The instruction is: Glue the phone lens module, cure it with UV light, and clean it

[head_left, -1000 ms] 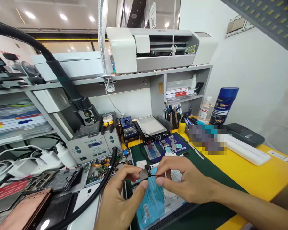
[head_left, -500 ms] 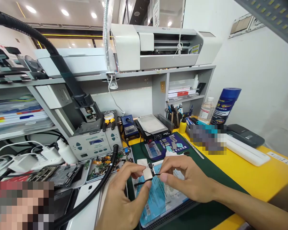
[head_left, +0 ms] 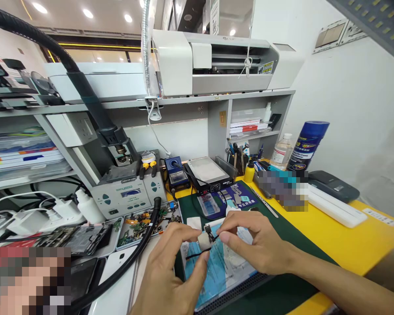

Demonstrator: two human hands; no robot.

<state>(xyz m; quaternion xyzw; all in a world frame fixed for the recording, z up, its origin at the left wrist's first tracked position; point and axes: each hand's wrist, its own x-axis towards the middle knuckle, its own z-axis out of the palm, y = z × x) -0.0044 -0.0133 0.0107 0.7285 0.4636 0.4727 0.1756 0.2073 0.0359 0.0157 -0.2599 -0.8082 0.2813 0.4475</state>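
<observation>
Between the thumb and fingertips of my left hand (head_left: 172,267) is a small pale square part (head_left: 204,241) with dark pieces along its right side. A thin black strip (head_left: 197,253) runs along its lower edge, near my left thumb. My right hand (head_left: 256,240) pinches a short black end at the part's right side, thumb against forefinger. Both hands are closed and hold the part above a blue-and-white packet (head_left: 205,280), which lies on a dark perforated device (head_left: 239,291). Behind the part is a white square piece (head_left: 193,223).
A green mat (head_left: 295,249) covers part of the yellow desk (head_left: 328,214). On the left stand a hot-air station (head_left: 128,197), a tray of small electronic parts (head_left: 141,227) and a black hose (head_left: 124,271). Tools, a bottle (head_left: 282,151) and a blue spray can (head_left: 307,146) stand at the back.
The pale part has tilted and shifted slightly right and down in my fingers. My right fingertips have moved a little, still pinching the black end.
</observation>
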